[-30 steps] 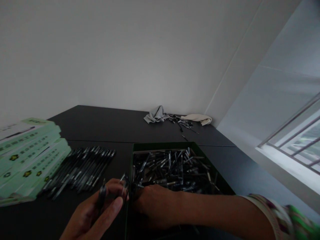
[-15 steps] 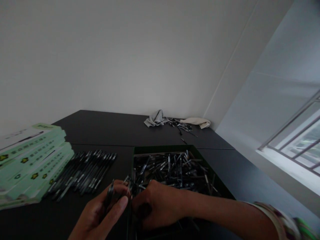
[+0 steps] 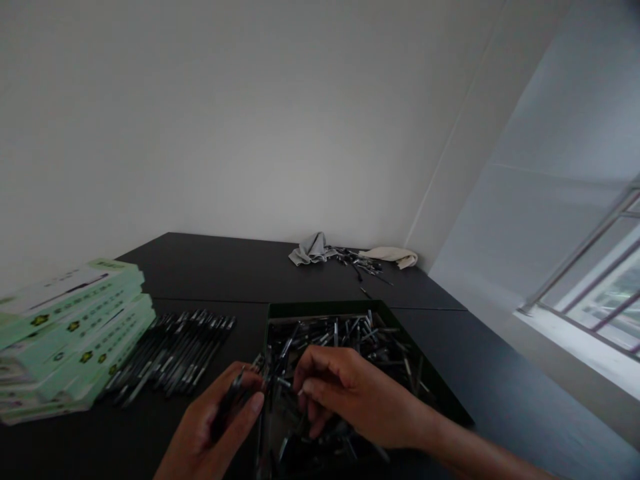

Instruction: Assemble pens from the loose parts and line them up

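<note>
My left hand (image 3: 220, 413) is closed around a small bunch of dark pens (image 3: 235, 387), their tips poking out near the thumb and forefinger. It hovers at the left wall of a dark green box (image 3: 425, 360). Inside the box lies a jumble of black and clear pens (image 3: 340, 330), pointing every way. Over the middle of this heap is my right hand (image 3: 340, 393), fingers curled and thumb pressed toward the forefinger. Whether something thin is pinched there is too dark to make out. Left of the box, a row of black pens (image 3: 175, 350) lies side by side on the table.
Light green cartons (image 3: 75, 327) are stacked at the left, beside the pen row. Toward the wall lie a grey cloth (image 3: 313, 249), a loose pile of pens (image 3: 363, 261) and a cream cloth (image 3: 393, 255). A barred window (image 3: 600, 280) is at the right.
My right hand has moved up and right, away from my left hand, and now sits over the box's middle. My left hand keeps its pens. The view has shifted slightly.
</note>
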A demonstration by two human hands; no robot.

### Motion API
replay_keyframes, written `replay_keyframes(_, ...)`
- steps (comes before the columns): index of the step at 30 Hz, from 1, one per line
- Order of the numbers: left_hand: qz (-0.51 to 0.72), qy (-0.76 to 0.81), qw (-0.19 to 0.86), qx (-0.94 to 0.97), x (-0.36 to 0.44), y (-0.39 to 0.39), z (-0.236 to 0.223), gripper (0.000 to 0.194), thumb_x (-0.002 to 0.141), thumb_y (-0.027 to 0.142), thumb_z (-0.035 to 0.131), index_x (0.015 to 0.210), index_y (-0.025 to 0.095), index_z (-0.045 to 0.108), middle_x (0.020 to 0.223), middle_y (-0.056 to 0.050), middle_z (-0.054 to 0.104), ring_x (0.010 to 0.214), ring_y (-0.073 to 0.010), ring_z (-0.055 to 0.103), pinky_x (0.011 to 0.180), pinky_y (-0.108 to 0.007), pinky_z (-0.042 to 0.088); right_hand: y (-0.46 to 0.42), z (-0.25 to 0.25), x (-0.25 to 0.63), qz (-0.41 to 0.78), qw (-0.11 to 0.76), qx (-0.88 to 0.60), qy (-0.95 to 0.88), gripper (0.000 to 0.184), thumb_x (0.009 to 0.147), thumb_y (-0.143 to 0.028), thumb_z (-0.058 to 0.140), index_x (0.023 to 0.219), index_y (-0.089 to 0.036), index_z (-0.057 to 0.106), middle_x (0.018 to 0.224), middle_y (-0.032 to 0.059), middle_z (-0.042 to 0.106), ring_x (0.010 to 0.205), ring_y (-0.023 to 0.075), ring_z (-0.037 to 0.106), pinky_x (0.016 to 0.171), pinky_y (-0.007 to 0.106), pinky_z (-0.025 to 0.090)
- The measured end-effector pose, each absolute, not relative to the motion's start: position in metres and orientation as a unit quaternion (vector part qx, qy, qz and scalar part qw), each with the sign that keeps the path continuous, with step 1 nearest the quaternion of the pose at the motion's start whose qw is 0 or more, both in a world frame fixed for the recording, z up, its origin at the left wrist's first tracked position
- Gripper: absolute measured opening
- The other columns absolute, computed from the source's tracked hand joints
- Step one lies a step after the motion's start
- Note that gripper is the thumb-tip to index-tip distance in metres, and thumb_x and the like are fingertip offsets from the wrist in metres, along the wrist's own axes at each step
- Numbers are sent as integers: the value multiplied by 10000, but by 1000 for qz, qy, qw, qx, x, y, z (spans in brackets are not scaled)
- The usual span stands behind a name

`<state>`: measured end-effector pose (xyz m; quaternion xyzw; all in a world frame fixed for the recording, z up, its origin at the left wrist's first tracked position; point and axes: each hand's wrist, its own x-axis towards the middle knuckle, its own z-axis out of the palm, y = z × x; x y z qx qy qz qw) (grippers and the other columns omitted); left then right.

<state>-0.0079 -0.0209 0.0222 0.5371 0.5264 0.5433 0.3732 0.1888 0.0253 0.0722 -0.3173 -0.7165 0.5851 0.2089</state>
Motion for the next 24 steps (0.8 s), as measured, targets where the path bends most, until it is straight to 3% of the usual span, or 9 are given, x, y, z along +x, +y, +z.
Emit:
replay_keyframes(5,471,511,393,603,-13,-23,13,280,814,513,550,869,247,617,837,-11,595,850,-193,564,709,-172,466,10,75,190,607,196,-294,-712,179,858,-141,452,961,-145,598,717,-15,531,562,56,552,552,176,497)
replay_keyframes(9,503,517,371,585,-12,-23,14,374,741,573,608,856,218,639,773,-35,607,799,-225,583,638,-204,489,5,73,189,615,219,-316,-688,193,870,-179,459,890,-116,639,704,-5,536,558,46,561,556,151,477)
replay_keyframes(16,564,517,337,548,-3,-23,26,483,660,657,629,843,210,653,673,-39,589,740,-236,593,627,-237,508,1,68,188,685,267,-269,-622,273,821,-397,575,835,-130,523,701,-18,483,561,54,491,519,196,515)
replay_keyframes(20,553,517,343,556,-4,-24,25,441,692,618,633,850,205,642,705,-43,599,754,-233,596,635,-234,505,-4,65,186,740,272,-231,-569,252,755,-323,668,812,-126,523,705,-10,522,624,70,519,549,211,529)
replay_keyframes(24,463,512,376,618,-11,-26,13,316,819,516,552,923,219,584,826,-15,603,797,-178,588,700,-198,474,-6,62,186,773,276,-216,-529,305,648,-247,762,759,-130,503,685,-6,591,586,68,571,559,210,519)
